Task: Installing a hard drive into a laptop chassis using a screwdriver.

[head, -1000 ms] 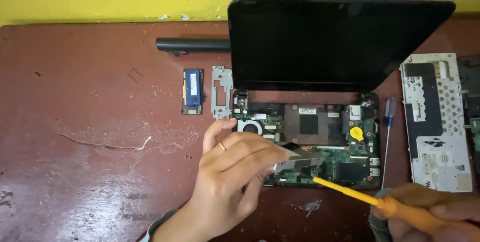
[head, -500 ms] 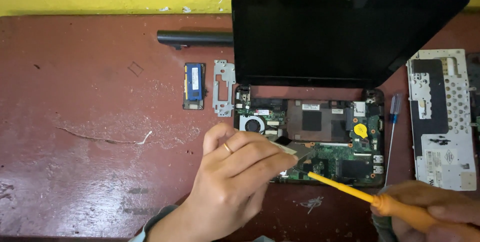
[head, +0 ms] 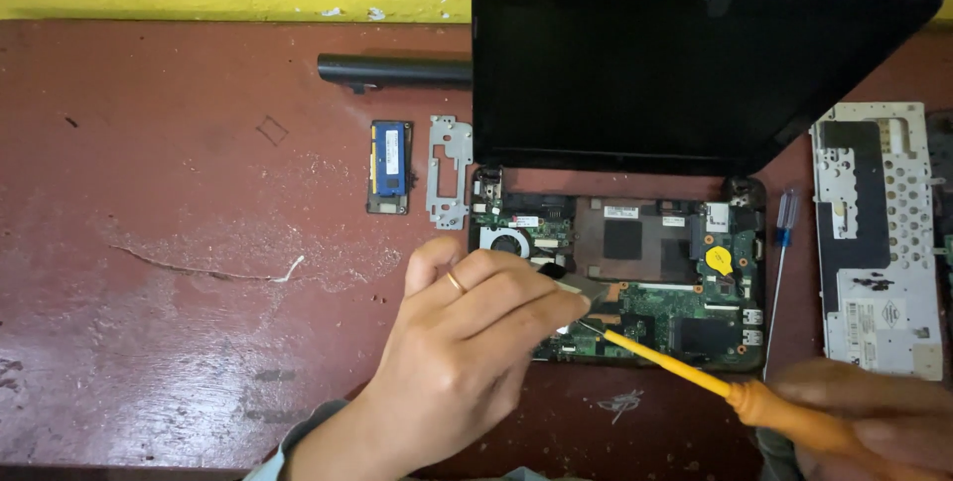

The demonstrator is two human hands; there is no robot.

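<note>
A small open laptop point(head: 685, 74) lies on a reddish table with its keyboard off and its green circuit board point(head: 685, 302) bare. My left hand point(head: 467, 342), a ring on one finger, reaches over the board's left part. Its fingertips pinch a small flat grey strip point(head: 579, 288) beside the round fan point(head: 504, 241). At the bottom right, my right hand point(head: 874, 421) grips a screwdriver with an orange handle and yellow shaft point(head: 685, 372). Its tip rests on the board just under my left fingertips.
Left of the laptop lie a blue memory module point(head: 389, 165) and a grey metal bracket point(head: 449, 171), with a black bar-shaped battery point(head: 392, 70) behind them. A blue-handled screwdriver point(head: 781, 253) and the removed keyboard, face down point(head: 874, 233), lie to the right. A yellow wall runs along the back.
The view has drifted a little, so the laptop sits slightly further right in frame. Both hands and the screwdriver tip stay at the same spot on the board.
</note>
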